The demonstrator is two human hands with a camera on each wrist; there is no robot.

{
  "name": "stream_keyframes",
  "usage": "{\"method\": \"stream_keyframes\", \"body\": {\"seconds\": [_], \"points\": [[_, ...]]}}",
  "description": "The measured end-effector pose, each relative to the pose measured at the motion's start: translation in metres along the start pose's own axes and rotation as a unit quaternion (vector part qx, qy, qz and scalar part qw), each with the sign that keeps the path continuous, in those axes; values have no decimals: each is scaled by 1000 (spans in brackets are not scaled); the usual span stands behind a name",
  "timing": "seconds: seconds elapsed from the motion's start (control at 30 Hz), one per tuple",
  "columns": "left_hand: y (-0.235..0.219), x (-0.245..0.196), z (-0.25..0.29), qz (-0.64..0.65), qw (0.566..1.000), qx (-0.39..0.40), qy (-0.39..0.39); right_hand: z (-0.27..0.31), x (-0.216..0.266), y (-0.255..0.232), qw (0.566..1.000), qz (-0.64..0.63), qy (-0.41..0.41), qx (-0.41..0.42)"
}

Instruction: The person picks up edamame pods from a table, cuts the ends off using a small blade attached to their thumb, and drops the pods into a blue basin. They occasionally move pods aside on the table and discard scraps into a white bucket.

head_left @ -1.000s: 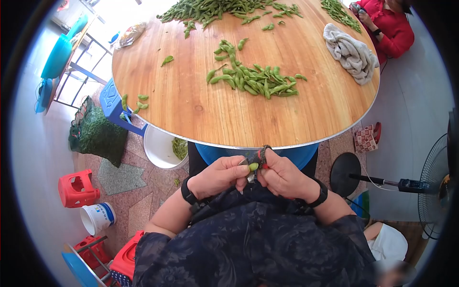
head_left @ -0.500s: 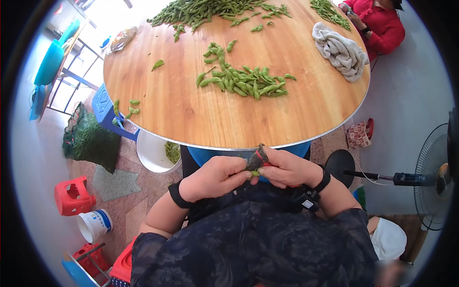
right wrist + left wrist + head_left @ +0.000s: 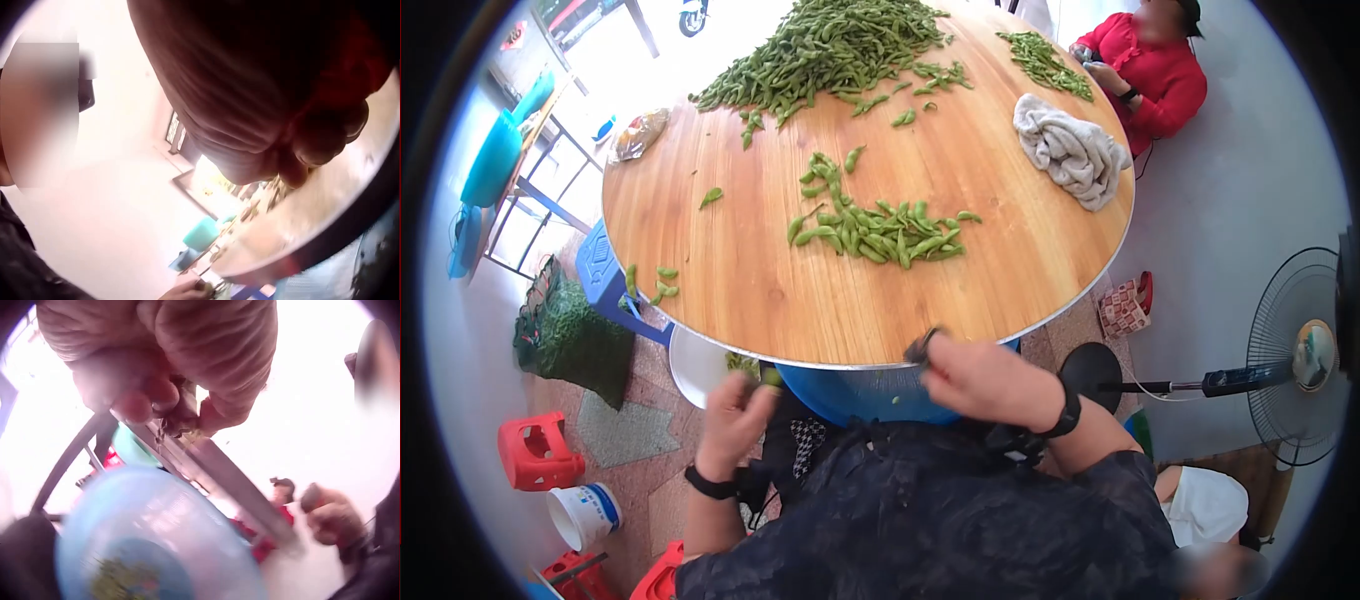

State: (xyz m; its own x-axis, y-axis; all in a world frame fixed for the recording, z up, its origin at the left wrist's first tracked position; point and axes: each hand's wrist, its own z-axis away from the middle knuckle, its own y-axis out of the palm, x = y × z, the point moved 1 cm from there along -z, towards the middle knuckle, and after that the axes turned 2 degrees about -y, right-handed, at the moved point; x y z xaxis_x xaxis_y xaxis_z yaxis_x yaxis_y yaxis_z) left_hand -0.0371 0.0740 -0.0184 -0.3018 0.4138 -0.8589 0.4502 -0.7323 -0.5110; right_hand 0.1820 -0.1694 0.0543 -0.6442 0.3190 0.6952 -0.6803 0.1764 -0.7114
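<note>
Apart from each other, both hands are near the table's front edge. The left hand point(image 3: 738, 420) pinches a green pod point(image 3: 772, 377) beside the white bucket point(image 3: 687, 372); in the left wrist view the curled fingers of the left hand point(image 3: 169, 362) hold something dark and blurred. At the table rim, the right hand point(image 3: 995, 382) grips a small dark object point(image 3: 922, 345). From the right wrist view, the right hand point(image 3: 269, 106) is curled and its hold is hidden. Below the edge sits a blue basin point(image 3: 850, 392), a small green bean point(image 3: 895, 400) showing in it.
Pods lie in a small pile point(image 3: 890, 235) and a large heap point(image 3: 820, 50) on the round table point(image 3: 730, 270). A grey cloth point(image 3: 1070, 150) lies at right, near a person in red point(image 3: 1165, 90). A fan point(image 3: 1300, 355) stands right; red stools point(image 3: 540, 452) stand left.
The hands have come apart: the left moved left toward the bucket with a pod, the right stays by the table edge with the dark object. The head view has shifted, showing more of the heap.
</note>
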Motion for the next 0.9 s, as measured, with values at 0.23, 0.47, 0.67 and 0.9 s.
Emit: {"method": "stream_keyframes", "body": {"seconds": [0.23, 0.47, 0.67, 0.9], "points": [[-59, 104, 6, -124, 964, -232, -38, -48, -48, -49, 952, 196, -36, -234], [-24, 9, 0, -48, 974, -209, 69, -48, -56, -46, 954, 212, -48, -206], [39, -64, -15, 116, 974, 133, 139, -20, -6, -37, 982, -21, -41, -183], [63, -116, -46, -25, 937, 40, 346, -8, 23, -22, 991, 87, -94, -36]]}}
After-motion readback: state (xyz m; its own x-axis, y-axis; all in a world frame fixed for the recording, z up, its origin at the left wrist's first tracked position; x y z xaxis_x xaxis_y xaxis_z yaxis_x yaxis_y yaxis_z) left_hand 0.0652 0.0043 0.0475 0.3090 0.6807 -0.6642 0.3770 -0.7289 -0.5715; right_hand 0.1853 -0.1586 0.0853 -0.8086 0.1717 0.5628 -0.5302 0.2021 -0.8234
